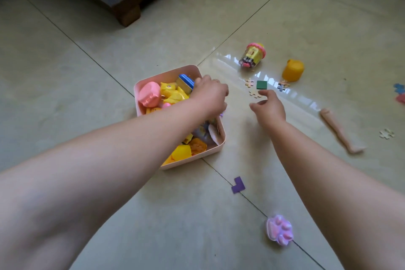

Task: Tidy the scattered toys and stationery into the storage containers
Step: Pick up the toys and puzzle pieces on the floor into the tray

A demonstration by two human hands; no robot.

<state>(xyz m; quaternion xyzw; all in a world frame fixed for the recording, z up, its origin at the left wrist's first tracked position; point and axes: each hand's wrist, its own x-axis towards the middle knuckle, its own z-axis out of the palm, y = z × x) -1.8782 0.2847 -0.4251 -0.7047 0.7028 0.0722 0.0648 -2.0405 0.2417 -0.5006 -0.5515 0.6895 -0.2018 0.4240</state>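
Head view: left hand [211,94] fingers unclear over pink bin [215,148]; right hand [268,106] fingers loosely spread, holding nothing.

Single head-worn wide-angle view, looking forward and steeply down from close above the glossy beige tiled floor [197,28], both forearms entering from bottom edge, square pale-pink plastic bin [215,148] near centre.

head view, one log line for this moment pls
left hand: over pink bin, grip unclear | right hand: open, reaching for puzzle piece | floor: green square, purple block
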